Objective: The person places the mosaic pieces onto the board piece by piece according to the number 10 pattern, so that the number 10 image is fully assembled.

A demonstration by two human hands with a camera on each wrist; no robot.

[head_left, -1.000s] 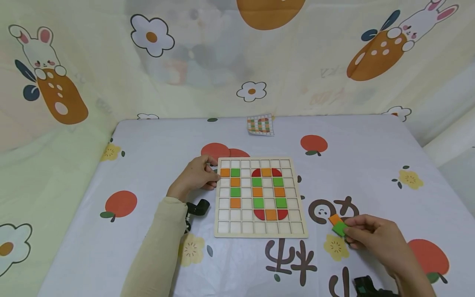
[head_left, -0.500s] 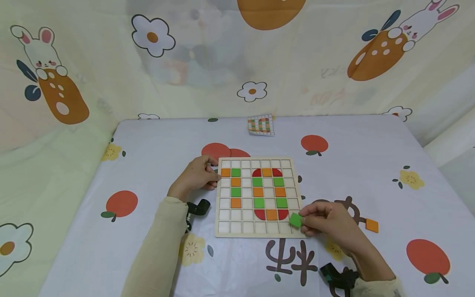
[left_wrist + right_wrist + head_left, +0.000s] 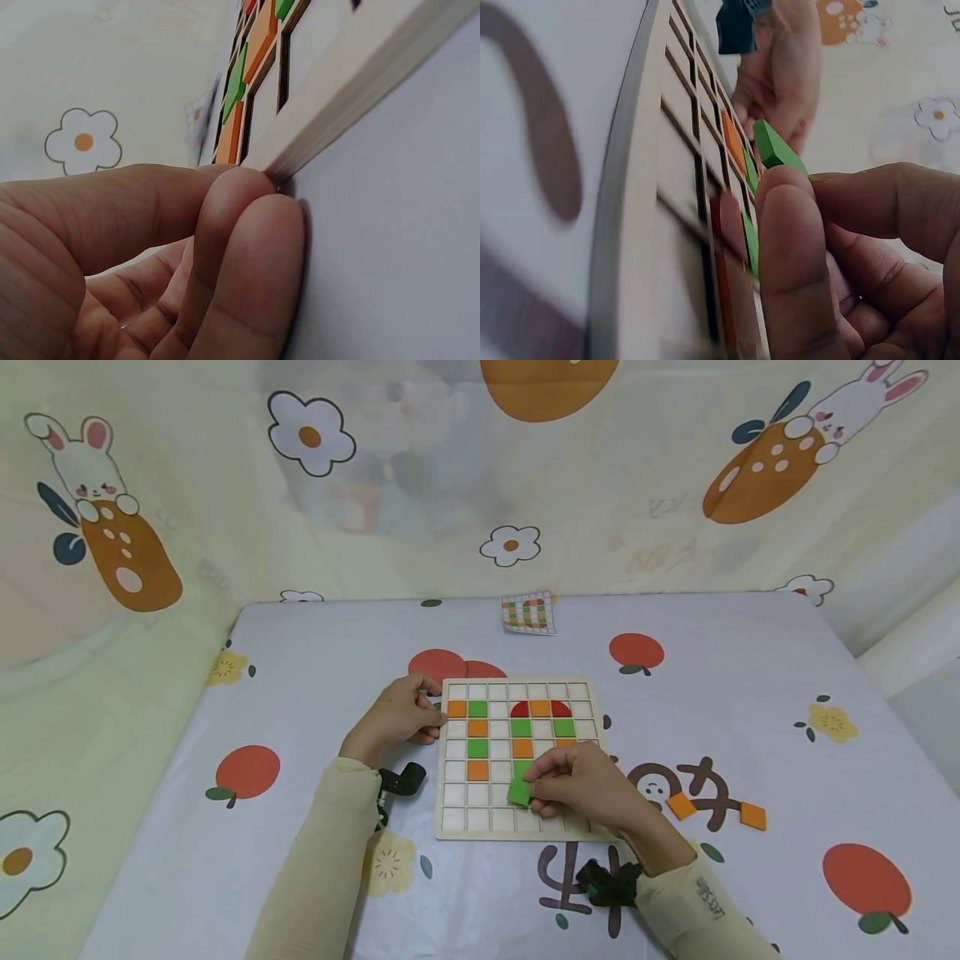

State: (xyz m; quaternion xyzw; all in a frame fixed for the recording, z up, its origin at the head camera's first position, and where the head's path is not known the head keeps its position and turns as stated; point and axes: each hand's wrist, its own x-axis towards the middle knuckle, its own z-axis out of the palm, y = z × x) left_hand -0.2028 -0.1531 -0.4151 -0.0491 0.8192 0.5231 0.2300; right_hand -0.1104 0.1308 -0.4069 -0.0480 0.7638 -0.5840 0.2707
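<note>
A wooden grid board (image 3: pixel 453 818) lies flat on the table, with orange, green and rounded red tiles set in some of its cells. My left hand (image 3: pixel 397 714) holds the board's left edge, its fingertips pressed against the frame (image 3: pixel 330 112). Over the lower middle of the board, my right hand (image 3: pixel 581 783) pinches a green square tile (image 3: pixel 518 792) between thumb and finger. In the right wrist view that green tile (image 3: pixel 776 148) is tilted and raised above the cells. The hand covers some tiles in the board's lower right part.
Two loose orange tiles, one nearer (image 3: pixel 681 806) and one farther right (image 3: pixel 753 816), lie on the tablecloth right of the board. A small printed pattern card (image 3: pixel 528 613) lies at the table's back edge, before the printed curtain (image 3: pixel 420 485). Dark cameras (image 3: pixel 401 779) sit at both wrists.
My right hand has moved left from the table's right side to over the board, carrying the green tile. The orange tile beside that green one now lies uncovered. The left hand stays put.
</note>
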